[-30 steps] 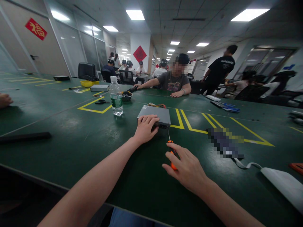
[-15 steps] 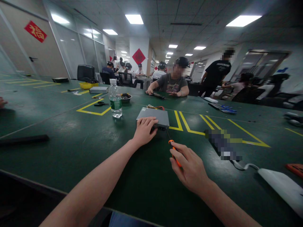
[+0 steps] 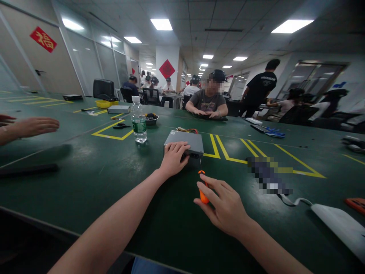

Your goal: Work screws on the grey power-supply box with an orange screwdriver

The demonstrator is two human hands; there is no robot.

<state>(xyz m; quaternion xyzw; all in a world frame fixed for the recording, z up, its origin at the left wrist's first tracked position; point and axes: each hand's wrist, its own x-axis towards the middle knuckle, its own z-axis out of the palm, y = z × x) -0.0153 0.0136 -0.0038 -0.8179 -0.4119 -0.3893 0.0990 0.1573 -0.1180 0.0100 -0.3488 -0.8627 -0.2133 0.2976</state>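
A grey metal box [image 3: 191,141] with coloured wires at its back edge lies on the green table [image 3: 159,228]. My left hand [image 3: 175,158] rests over the box's near left corner, fingers on its top and thumb at its front side. An orange-handled screwdriver [image 3: 203,193] is in my right hand [image 3: 221,199], held between the fingers and thumb. Its thin shaft points away from me, toward the box's near right corner. Whether the tip touches the box is too small to tell.
A water bottle [image 3: 138,121] stands left of the box, near a metal bowl [image 3: 151,120]. Blurred dark device [image 3: 268,175] and white object [image 3: 339,224] lie right. Another person's hand [image 3: 34,126] is at left, above a black bar [image 3: 31,169]. A person [image 3: 208,99] sits opposite.
The screwdriver's handle has swung slightly left and stands more upright, and my right fingers have shifted left. Another person's hand has come farther in from the left. The person opposite has moved their hands together.
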